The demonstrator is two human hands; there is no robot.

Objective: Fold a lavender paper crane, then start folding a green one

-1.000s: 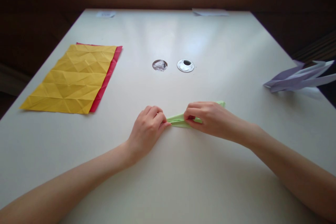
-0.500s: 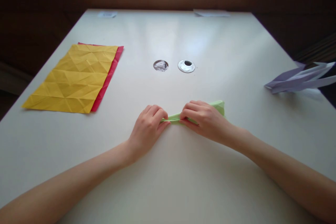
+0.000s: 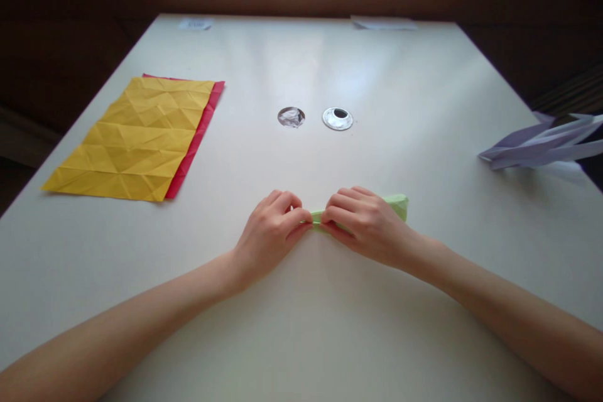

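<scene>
Left hand: the left hand has its fingers curled narrow, pinching the near tip of the green folded paper against the desk.
Right hand: the right hand lies over the strip, fingers closed down on it; only a short end shows past the knuckles.
What changed: a second ago a clear stretch of green showed between the two sets of fingers; now the right hand has slid toward the left and fingertips nearly touch, hiding most of the strip.
Meaning: this looks like a crease being pressed along the strip toward its tip.
Paper's place: flat under the right fingers, tip between the left fingers.
Beyond the fingers: yellow sheet on a red sheet far left; purple folded paper far right.
</scene>
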